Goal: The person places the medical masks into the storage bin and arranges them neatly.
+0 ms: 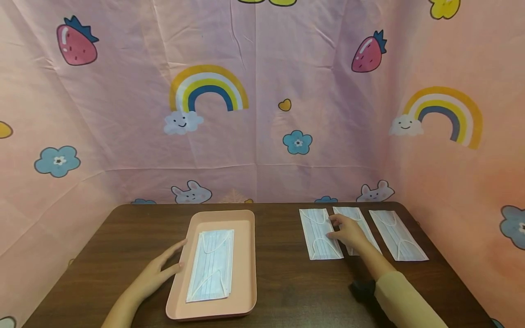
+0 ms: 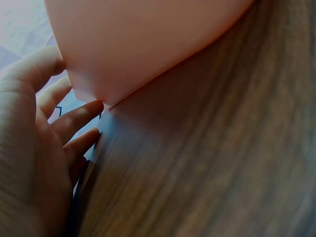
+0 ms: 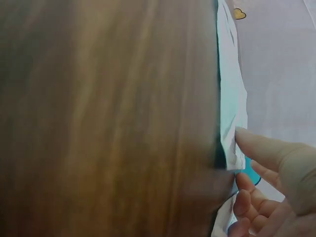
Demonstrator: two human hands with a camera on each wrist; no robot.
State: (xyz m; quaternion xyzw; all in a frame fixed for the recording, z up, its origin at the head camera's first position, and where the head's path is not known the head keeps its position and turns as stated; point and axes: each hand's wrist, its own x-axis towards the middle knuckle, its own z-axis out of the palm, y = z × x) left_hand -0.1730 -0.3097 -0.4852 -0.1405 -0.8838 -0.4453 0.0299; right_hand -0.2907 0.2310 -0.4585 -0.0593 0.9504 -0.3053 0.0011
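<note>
A pink tray [image 1: 251, 273] holds blue-white face masks [image 1: 211, 264], the top one with its ear loops showing. My left hand [image 1: 153, 273] touches the tray's left side with fingers spread; the left wrist view shows the fingers [image 2: 79, 118] by the tray's wall [image 2: 133, 44]. At the right, three masks lie in a row: a left one [image 1: 317, 237], a middle one [image 1: 361, 223] and a right one [image 1: 398, 234]. My right hand [image 1: 350, 234] reaches over the middle mask, fingertips at the left mask's right edge. In the right wrist view, the thumb [image 3: 261, 148] touches a mask [image 3: 229, 98].
The brown wooden table [image 1: 283, 291] extends between the tray and the row of masks. A dark object [image 1: 362, 289] is beside my right forearm. Patterned pink cloth [image 1: 262, 182] hangs behind the table and along both sides.
</note>
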